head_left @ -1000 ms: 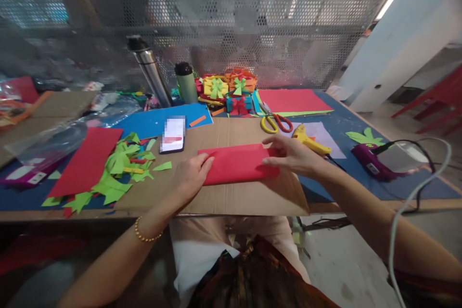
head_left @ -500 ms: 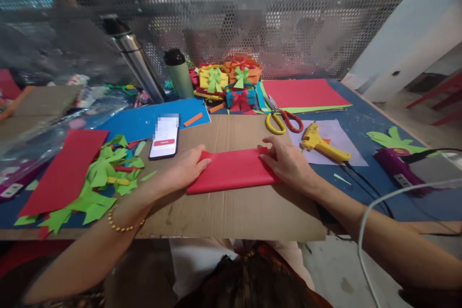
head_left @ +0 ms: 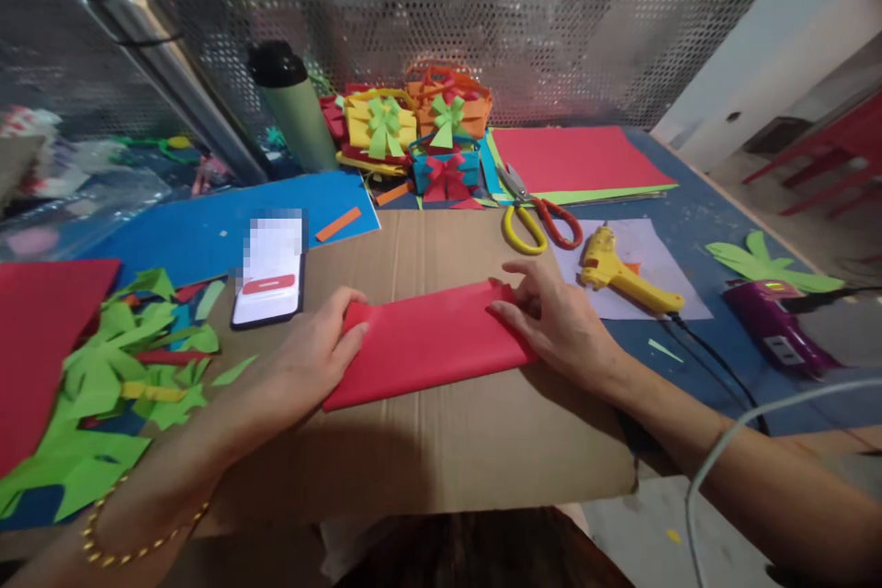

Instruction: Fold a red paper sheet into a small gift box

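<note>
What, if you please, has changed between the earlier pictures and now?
Little changed beyond the view drawing closer. The left hand and right hand still press flat on the ends of the folded red paper, which now lies slightly more tilted on the cardboard sheet. The phone, scissors and glue gun stayed put.

The view has drawn closer and lower; both hands have stayed pressed on the folded red paper (head_left: 431,344), now tilted slightly.

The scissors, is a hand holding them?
No, the scissors lie alone on the table; both hands press the red paper.
</note>
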{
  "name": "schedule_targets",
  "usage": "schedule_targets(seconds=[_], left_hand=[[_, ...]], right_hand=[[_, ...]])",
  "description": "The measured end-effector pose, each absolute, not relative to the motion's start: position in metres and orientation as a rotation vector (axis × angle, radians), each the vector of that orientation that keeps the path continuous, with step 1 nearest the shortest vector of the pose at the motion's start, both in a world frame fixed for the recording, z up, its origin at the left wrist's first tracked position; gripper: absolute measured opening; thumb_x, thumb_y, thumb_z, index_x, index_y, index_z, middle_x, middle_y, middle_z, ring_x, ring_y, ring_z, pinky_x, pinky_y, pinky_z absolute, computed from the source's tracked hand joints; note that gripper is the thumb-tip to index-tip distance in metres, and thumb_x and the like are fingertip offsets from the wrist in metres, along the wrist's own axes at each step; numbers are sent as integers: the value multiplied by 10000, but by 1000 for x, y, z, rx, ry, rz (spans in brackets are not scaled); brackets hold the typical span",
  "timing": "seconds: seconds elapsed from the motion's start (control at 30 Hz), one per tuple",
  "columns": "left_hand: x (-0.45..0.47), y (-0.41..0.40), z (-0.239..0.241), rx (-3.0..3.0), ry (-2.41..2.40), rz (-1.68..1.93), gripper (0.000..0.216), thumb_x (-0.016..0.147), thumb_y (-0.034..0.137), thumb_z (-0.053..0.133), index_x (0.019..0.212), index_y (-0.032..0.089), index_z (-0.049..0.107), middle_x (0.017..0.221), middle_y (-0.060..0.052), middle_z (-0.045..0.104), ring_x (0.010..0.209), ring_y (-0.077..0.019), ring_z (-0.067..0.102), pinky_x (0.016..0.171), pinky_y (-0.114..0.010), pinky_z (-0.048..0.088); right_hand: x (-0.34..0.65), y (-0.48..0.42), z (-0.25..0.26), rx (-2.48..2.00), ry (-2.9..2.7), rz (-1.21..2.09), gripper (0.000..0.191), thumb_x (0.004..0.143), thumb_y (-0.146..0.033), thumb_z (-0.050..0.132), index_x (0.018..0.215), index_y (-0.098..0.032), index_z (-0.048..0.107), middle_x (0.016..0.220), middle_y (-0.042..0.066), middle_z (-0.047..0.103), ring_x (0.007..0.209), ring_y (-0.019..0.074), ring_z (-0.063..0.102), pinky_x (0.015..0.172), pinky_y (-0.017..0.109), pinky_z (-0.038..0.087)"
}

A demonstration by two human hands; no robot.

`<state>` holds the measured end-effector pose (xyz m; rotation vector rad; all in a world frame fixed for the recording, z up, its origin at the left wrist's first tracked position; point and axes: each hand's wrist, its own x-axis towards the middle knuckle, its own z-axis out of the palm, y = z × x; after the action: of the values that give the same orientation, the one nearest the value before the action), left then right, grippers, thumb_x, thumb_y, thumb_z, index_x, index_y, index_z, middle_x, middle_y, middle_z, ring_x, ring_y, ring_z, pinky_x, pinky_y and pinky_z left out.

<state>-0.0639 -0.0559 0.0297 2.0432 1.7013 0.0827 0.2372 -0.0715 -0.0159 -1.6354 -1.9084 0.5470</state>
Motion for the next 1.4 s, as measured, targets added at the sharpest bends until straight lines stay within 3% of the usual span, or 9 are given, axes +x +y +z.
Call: schedule_targets(seconds=[0.17, 0.37, 0.6, 0.7, 0.83, 0.97, 1.13, 1.4], left_hand=[[-63, -58, 32, 2045, 1737, 119, 377, 944, 421, 431, 1211, 245, 630, 866, -78, 726, 795, -267, 692, 682, -323, 493], [-62, -58, 30, 2054, 1741, 168, 427, 938, 398, 389, 1257, 222, 611, 911, -90, 739, 832, -269, 693, 722, -340, 511], [-67, -57, 27, 2051, 1757, 154, 449, 941, 424, 413, 1289, 209, 597, 925, -103, 745, 804, -272, 696, 683, -335, 494], [-68, -57, 28, 2061, 1743, 168, 431, 938, 437, 419, 1253, 214, 612, 904, -91, 738, 801, -269, 691, 682, -333, 494], [-67, -59, 28, 2051, 1740, 184, 422, 941, 423, 401, 1237, 217, 621, 858, -77, 727, 778, -258, 682, 679, -324, 494], [-68, -58, 24, 2084, 1735, 229, 420, 940, 412, 389, 1238, 227, 620, 890, -76, 733, 821, -257, 684, 707, -320, 501], [-70, -57, 20, 2100, 1767, 190, 453, 931, 399, 402, 1295, 205, 591, 931, -89, 744, 840, -260, 696, 721, -323, 502], [-69, -60, 14, 2117, 1832, 204, 443, 937, 401, 423, 1300, 205, 584, 827, -93, 725, 774, -283, 692, 677, -344, 485]], right_hand=[[242, -74, -12, -1532, -1814, 848, 636, 868, -458, 628, 1406, -173, 442, 819, 14, 666, 638, 175, 613, 581, 309, 465], [243, -73, -19, -1629, -1965, 629, 600, 885, -359, 569, 1432, -147, 441, 673, -29, 600, 625, 188, 581, 604, 310, 409], [239, -72, -17, -1672, -2002, 530, 500, 900, -360, 551, 1359, -169, 496, 652, -22, 614, 611, 188, 589, 592, 295, 384], [237, -74, -13, -1675, -1934, 607, 449, 895, -410, 579, 1280, -182, 532, 655, -18, 628, 616, 188, 592, 598, 301, 395], [235, -76, -10, -1650, -1790, 829, 549, 852, -524, 646, 1270, -193, 512, 695, -22, 645, 615, 183, 588, 569, 300, 403], [235, -76, -14, -1592, -1754, 894, 588, 849, -467, 652, 1345, -197, 490, 727, -24, 648, 632, 178, 602, 567, 295, 424], [237, -73, -20, -1626, -1886, 691, 568, 859, -424, 642, 1361, -192, 513, 701, -20, 648, 620, 182, 601, 580, 296, 411], [232, -71, -17, -1727, -1984, 472, 478, 874, -409, 615, 1290, -180, 562, 722, 4, 665, 632, 193, 622, 586, 286, 388]])
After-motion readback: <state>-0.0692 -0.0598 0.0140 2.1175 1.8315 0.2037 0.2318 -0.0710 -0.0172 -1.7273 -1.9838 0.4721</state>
